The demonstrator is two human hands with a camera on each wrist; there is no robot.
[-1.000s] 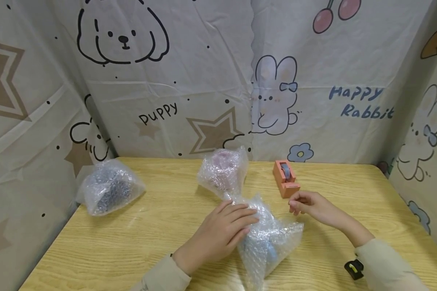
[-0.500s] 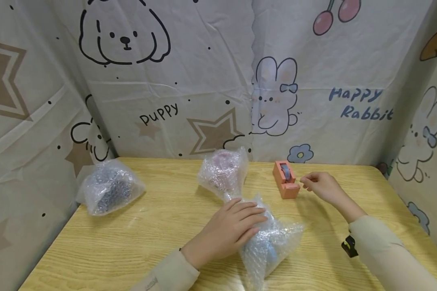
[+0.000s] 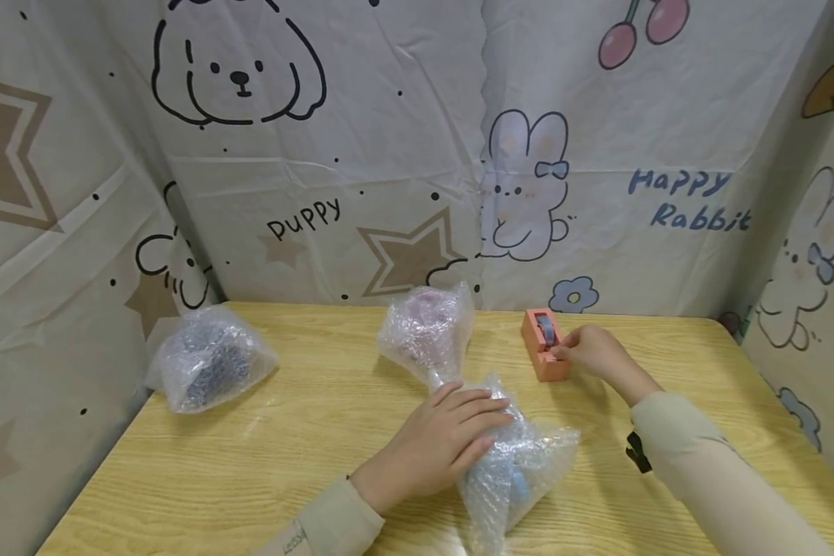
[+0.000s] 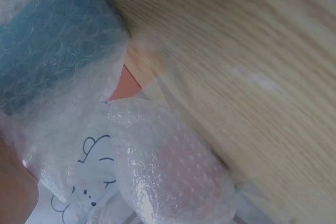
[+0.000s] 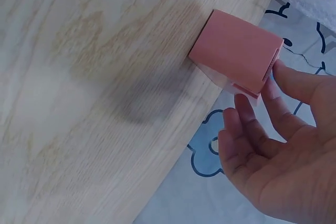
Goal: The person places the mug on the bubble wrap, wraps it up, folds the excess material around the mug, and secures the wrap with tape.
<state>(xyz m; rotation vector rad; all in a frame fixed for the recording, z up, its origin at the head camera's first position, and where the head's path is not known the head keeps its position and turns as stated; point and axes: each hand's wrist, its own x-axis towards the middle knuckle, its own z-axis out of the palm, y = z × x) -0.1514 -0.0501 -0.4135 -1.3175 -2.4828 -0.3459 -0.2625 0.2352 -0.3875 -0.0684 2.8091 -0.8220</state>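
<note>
My left hand point(image 3: 434, 444) lies with straight fingers on a bubble-wrapped bundle point(image 3: 517, 483) that has something light blue inside. In the left wrist view the blue content point(image 4: 58, 40) shows through the bubble wrap, with an edge of that hand point(image 4: 16, 190) at the left. At an orange tape dispenser point(image 3: 552, 369) my right hand point(image 3: 601, 359) pinches with thumb and index finger at the cutter end, where the tape comes out. In the right wrist view the thumb and index finger meet at the dispenser's point(image 5: 236, 48) front edge, the other fingers loosely curled below; the tape end is mostly hidden.
A bubble-wrapped pink thing point(image 3: 424, 324) stands behind the blue bundle, close to it. Another wrapped bundle with dark contents point(image 3: 211, 359) sits at the table's left edge. A printed cloth point(image 3: 361, 154) hangs behind the wooden table point(image 3: 306, 448).
My right hand first went up and right past the dispenser, then came back left onto its cutter end. The left hand slid slightly right on the bubble wrap, then stayed there.
</note>
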